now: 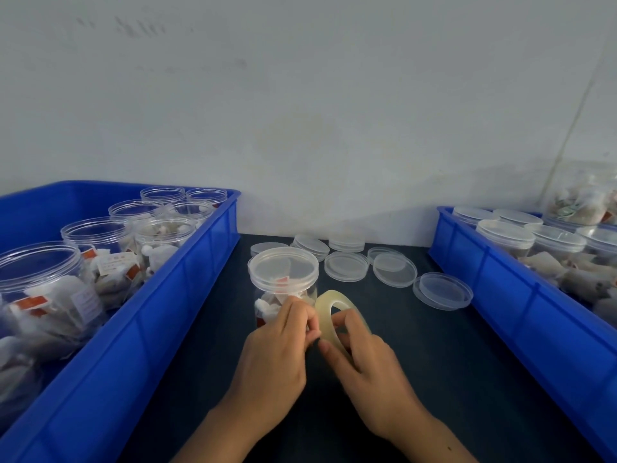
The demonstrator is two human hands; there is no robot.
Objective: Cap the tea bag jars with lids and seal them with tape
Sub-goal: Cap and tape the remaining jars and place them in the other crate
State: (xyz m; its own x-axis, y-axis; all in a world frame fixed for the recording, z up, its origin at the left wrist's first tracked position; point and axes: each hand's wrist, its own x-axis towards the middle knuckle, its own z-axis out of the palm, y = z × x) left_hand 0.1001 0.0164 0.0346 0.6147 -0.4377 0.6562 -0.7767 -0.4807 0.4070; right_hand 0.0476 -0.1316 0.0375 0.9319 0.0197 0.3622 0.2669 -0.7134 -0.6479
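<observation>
- The capped jar (283, 285) stands upright on the dark table (450, 345), between the two blue bins, its clear lid (283, 266) already seated flat; tea bags show through the wall.
- The tape roll (337, 312) is held on edge just right of the jar and slightly nearer the person, its open centre facing roughly toward the camera, its far rim close to the jar's shoulder.
- The right hand (364, 359) grips the roll, fingers curled through and around the ring.
- The left hand (277, 342) has its fingertips (309, 324) pinched together at the roll's near-left edge, apparently picking at or holding the free end of tape; the strip itself is too clear to make out.
- The deciding relation: the seam between lid and jar lies just above and beyond the left fingers, so, as I judge it, the tape end needs to travel up and away to meet that seam, with the roll following round the jar's vertical axis.
- The left hand is the nearer one to the jar; neither hand steadies it, so it could slide when tape is pressed on.
- Loose lids (394, 267) lie scattered behind the jar.
- The left bin (187, 275) holds open, uncapped jars; the right bin (494, 282) holds lidded ones.
</observation>
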